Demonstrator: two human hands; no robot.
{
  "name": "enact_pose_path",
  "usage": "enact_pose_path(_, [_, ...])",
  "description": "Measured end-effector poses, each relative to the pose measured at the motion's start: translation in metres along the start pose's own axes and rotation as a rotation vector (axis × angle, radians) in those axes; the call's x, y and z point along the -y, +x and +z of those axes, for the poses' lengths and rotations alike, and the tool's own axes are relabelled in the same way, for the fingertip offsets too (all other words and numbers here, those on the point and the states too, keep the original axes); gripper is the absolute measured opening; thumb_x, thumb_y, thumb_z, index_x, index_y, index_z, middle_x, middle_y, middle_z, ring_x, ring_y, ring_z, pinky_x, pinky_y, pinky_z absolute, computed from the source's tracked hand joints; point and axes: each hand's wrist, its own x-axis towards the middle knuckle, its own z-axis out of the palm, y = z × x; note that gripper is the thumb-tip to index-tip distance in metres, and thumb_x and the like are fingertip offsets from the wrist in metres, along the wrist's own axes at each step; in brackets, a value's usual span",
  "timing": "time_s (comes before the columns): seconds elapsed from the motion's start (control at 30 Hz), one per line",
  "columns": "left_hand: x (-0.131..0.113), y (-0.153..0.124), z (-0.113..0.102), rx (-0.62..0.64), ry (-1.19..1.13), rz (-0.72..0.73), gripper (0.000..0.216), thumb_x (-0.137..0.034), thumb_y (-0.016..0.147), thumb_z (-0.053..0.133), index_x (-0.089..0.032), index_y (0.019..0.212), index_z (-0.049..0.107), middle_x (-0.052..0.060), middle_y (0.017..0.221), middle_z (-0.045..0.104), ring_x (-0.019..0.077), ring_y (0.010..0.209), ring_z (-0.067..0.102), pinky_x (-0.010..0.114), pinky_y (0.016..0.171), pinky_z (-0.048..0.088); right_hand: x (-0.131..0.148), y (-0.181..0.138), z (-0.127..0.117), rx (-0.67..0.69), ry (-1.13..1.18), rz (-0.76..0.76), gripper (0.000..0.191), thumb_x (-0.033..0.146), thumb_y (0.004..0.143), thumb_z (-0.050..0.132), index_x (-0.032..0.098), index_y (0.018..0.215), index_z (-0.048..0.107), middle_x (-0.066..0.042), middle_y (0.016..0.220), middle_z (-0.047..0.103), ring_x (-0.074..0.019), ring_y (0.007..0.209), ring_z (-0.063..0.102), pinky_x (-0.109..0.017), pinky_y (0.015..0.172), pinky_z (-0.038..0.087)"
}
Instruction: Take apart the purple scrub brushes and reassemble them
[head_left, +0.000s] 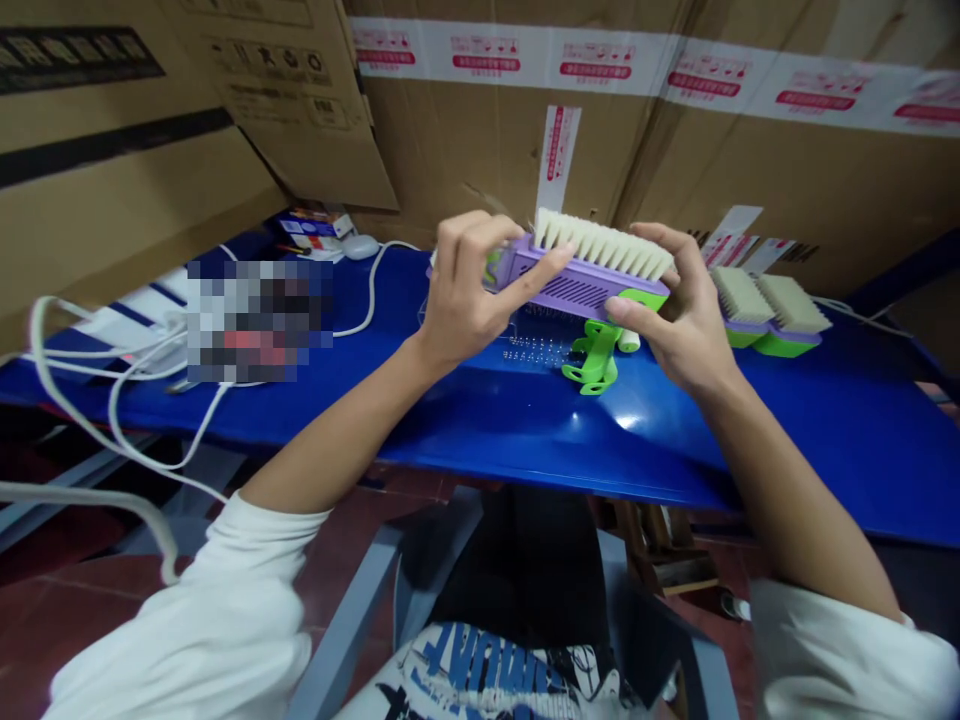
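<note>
Two hands hold one purple brush [585,290] above the blue counter [525,430], its cream bristles pointing up. The red print on the white tape [600,55] across the far cardboard boxes [465,140] is too small to read. The left hand [461,300] pinches the brush's left end, fingers [480,235] curled over it. The right hand [682,315] clasps the right, green end. A green handle [596,360] lies on the counter just below. Two more brushes [769,310] sit to the right, and white cables [112,400] trail to the left.

Blue table [525,430], 2 brushes [787,312], white cables [370,295]
</note>
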Motion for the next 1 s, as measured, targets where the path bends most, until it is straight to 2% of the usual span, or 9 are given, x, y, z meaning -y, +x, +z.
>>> enact_pose_path(0.07, [-0.002,0.001,0.003,-0.014,-0.031,0.012,0.058,-0.078,0.117,0.046,-0.046,0.160,0.070,0.009,0.153,0.065,0.0448,0.164,0.059,0.079,0.137,0.045,-0.004,-0.001,-0.004,0.018,-0.029,-0.005,0.101,0.090,0.092,0.083,0.050,0.176,0.044,-0.008,0.158,0.071,-0.0410,0.146,0.073,-0.064,0.122,0.069])
enact_pose_path(0.13, [0.002,0.001,0.004,-0.019,-0.040,0.048,0.059,-0.078,0.117,0.043,-0.045,0.157,0.071,0.008,0.150,0.067,0.0439,0.160,0.064,0.080,0.133,0.049,-0.004,-0.001,-0.009,0.036,-0.069,0.003,0.106,0.092,0.088,0.086,0.048,0.176,0.046,-0.008,0.161,0.069,-0.0413,0.150,0.071,-0.062,0.124,0.068])
enact_pose_path(0.23, [0.018,-0.003,0.007,-0.018,-0.035,0.078,0.057,-0.074,0.119,0.041,-0.039,0.150,0.072,0.007,0.138,0.075,0.0395,0.150,0.070,0.082,0.130,0.050,-0.002,0.001,-0.014,0.058,-0.137,-0.001,0.109,0.094,0.085,0.087,0.044,0.175,0.051,-0.008,0.166,0.066,-0.0422,0.157,0.066,-0.059,0.127,0.065])
enact_pose_path(0.3, [0.030,-0.007,0.011,-0.021,-0.052,0.055,0.052,-0.073,0.118,0.046,-0.036,0.144,0.072,0.007,0.131,0.080,0.0367,0.143,0.071,0.083,0.132,0.049,-0.002,0.001,-0.014,0.072,-0.174,-0.017,0.114,0.095,0.083,0.088,0.044,0.177,0.049,-0.008,0.168,0.065,-0.0432,0.160,0.063,-0.060,0.128,0.065])
enact_pose_path(0.43, [0.041,-0.012,0.016,-0.009,-0.074,0.077,0.045,-0.072,0.118,0.049,-0.038,0.132,0.075,0.007,0.128,0.083,0.0359,0.129,0.073,0.085,0.128,0.048,-0.002,0.003,-0.013,0.029,-0.223,-0.030,0.125,0.095,0.078,0.092,0.045,0.182,0.045,-0.008,0.170,0.064,-0.0465,0.163,0.061,-0.064,0.128,0.063])
enact_pose_path(0.53, [0.036,-0.010,0.012,0.031,-0.097,0.021,0.049,-0.073,0.119,0.043,-0.036,0.133,0.072,0.009,0.131,0.081,0.0369,0.136,0.071,0.086,0.129,0.047,0.002,0.003,-0.011,-0.019,-0.206,-0.046,0.119,0.095,0.078,0.093,0.045,0.177,0.051,-0.007,0.169,0.066,-0.0480,0.162,0.062,-0.068,0.130,0.061])
enact_pose_path(0.67, [0.033,-0.001,0.004,0.079,-0.145,-0.101,0.054,-0.082,0.114,0.048,-0.034,0.128,0.069,0.010,0.122,0.081,0.0365,0.144,0.068,0.085,0.135,0.045,0.007,0.001,-0.007,-0.064,-0.195,-0.059,0.112,0.093,0.076,0.095,0.047,0.171,0.057,-0.005,0.163,0.070,-0.0480,0.162,0.062,-0.069,0.131,0.061])
enact_pose_path(0.83, [0.037,-0.002,0.005,0.012,-0.049,-0.031,0.058,-0.083,0.116,0.044,-0.030,0.119,0.069,0.009,0.115,0.083,0.0341,0.132,0.073,0.085,0.134,0.044,-0.005,0.001,-0.002,-0.079,-0.162,-0.025,0.119,0.100,0.075,0.089,0.049,0.175,0.047,-0.007,0.160,0.070,-0.0458,0.161,0.063,-0.070,0.130,0.062])
enact_pose_path(1.0, [0.035,-0.008,0.008,-0.018,-0.083,-0.078,0.050,-0.077,0.117,0.047,-0.033,0.127,0.068,0.007,0.120,0.081,0.0342,0.146,0.067,0.080,0.139,0.043,-0.010,-0.001,0.000,-0.038,-0.219,-0.027,0.107,0.091,0.092,0.080,0.050,0.181,0.038,-0.008,0.167,0.066,-0.0443,0.164,0.061,-0.068,0.130,0.062])
